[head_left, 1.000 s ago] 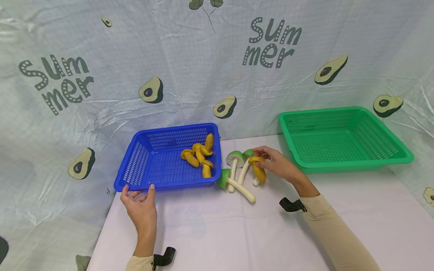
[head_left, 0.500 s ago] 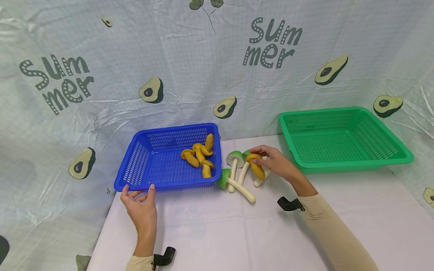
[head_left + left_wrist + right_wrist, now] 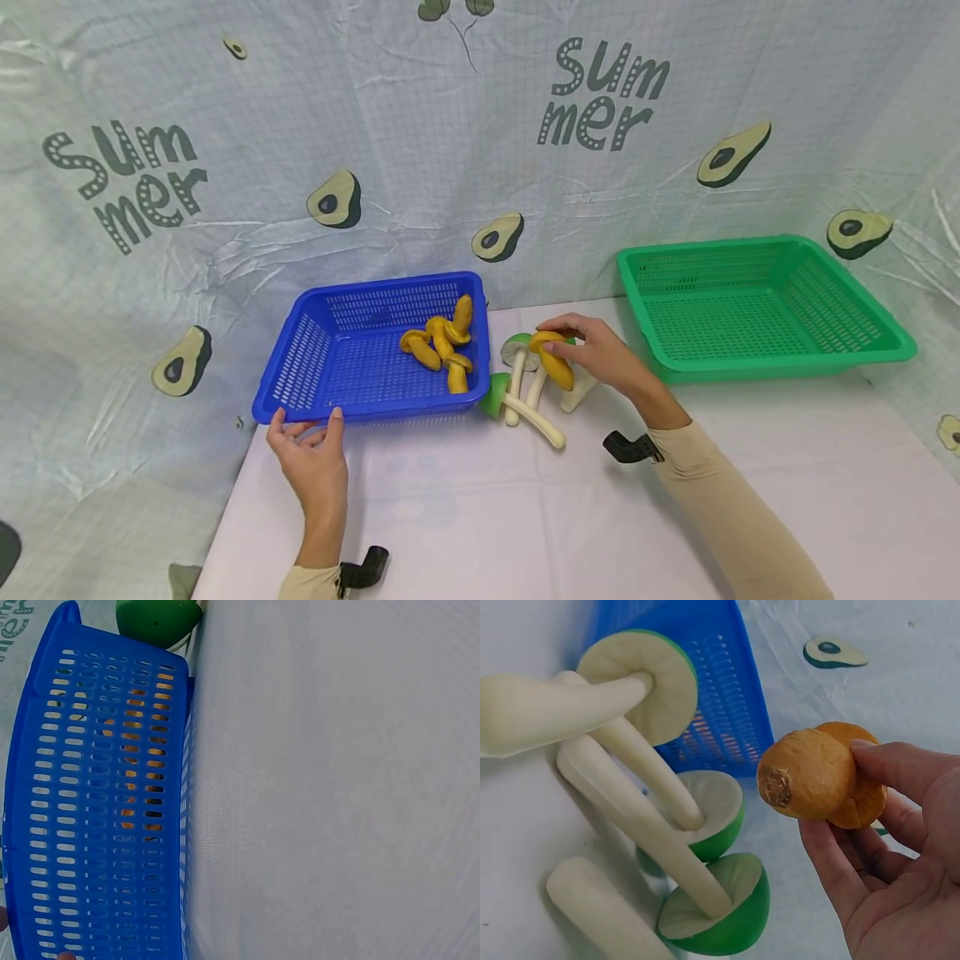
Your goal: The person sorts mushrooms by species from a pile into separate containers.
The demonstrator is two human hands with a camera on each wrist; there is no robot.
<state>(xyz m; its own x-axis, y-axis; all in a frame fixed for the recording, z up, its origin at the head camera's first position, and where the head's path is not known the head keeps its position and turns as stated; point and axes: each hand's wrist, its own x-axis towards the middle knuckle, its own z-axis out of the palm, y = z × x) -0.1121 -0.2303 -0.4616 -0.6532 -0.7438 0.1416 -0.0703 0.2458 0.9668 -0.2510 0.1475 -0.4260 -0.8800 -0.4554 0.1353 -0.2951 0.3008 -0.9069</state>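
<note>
In the head view, my right hand (image 3: 597,353) pinches a yellow mushroom (image 3: 556,364) by its cap, above several green-capped mushrooms (image 3: 533,419) with long pale stems. The right wrist view shows the held mushroom (image 3: 808,772) between thumb and fingers, its brown stem end towards the camera. My left hand (image 3: 315,467) grips the near rim of a blue basket (image 3: 375,410) at its left part. Several yellow mushrooms (image 3: 424,353) lie inside that basket, towards its right side. From the left wrist, only fingertips show against the basket's perforated wall (image 3: 97,825).
A green basket (image 3: 750,367) stands at the back right. One green-capped mushroom (image 3: 492,395) leans at the blue basket's right corner. Behind the white table (image 3: 480,525) hangs a cloth (image 3: 420,125) printed with avocados and lettering.
My right hand has moved slightly left with the yellow mushroom, over the green-capped ones, uncovering more of the pale stem at the right. The left hand and both baskets have stayed put.
</note>
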